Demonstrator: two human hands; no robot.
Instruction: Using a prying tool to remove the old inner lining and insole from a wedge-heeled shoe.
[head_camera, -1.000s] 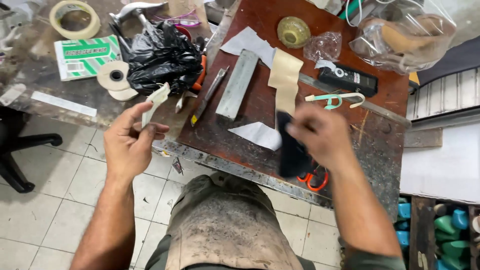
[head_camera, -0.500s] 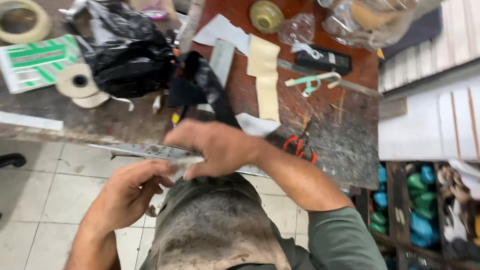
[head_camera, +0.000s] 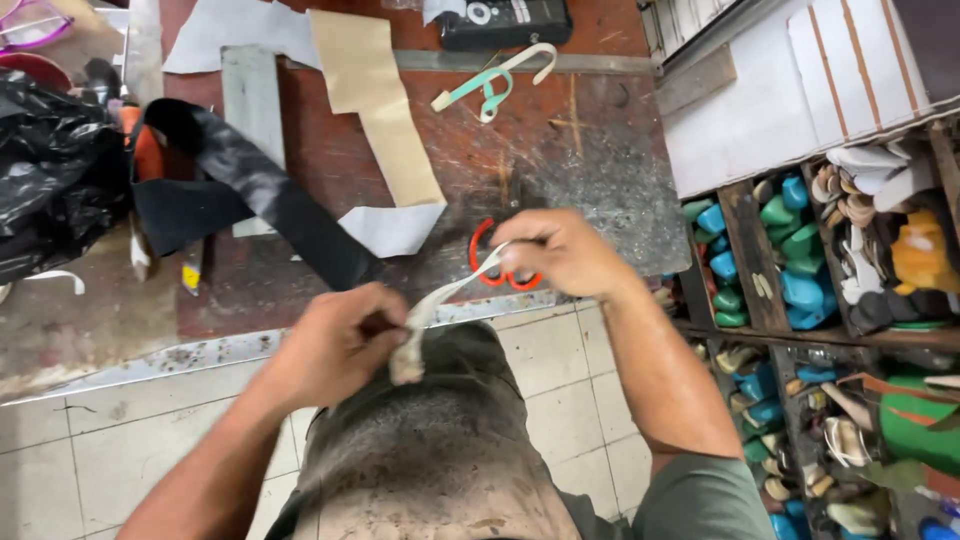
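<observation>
The desk (head_camera: 600, 170) fills the upper part of the view, its top worn red-brown and grey, with a metal strip along the near edge above the tiled floor (head_camera: 110, 460). To the right of the desk stand wooden shelves (head_camera: 745, 250) packed with blue and green shoe lasts (head_camera: 800, 290) and other pale shoe parts. At the left edge of the desk lies a crumpled black plastic bag (head_camera: 45, 185), and just beside it a long black strip of material (head_camera: 250, 195) runs diagonally toward the near edge. A tan piece of leather (head_camera: 375, 110) lies in the middle toward the far edge, with a grey metal bar (head_camera: 245, 100) to its left and white paper scraps (head_camera: 390, 228) near its lower end. A black device (head_camera: 505, 20) sits at the far edge, and near it lies a small pale green strap piece (head_camera: 490, 85). Over the near edge, both hands hold a thin pale strap (head_camera: 450, 295) stretched between them. The right hand (head_camera: 560, 255) pinches the strap's upper end with closed fingers, directly above orange-handled scissors (head_camera: 500, 262) lying at the near edge. The left hand (head_camera: 335, 345) is just off the near edge, above the person's lap, its fingers curled tight around the strap's lower end, which hangs in a short frayed tail below the grip.
</observation>
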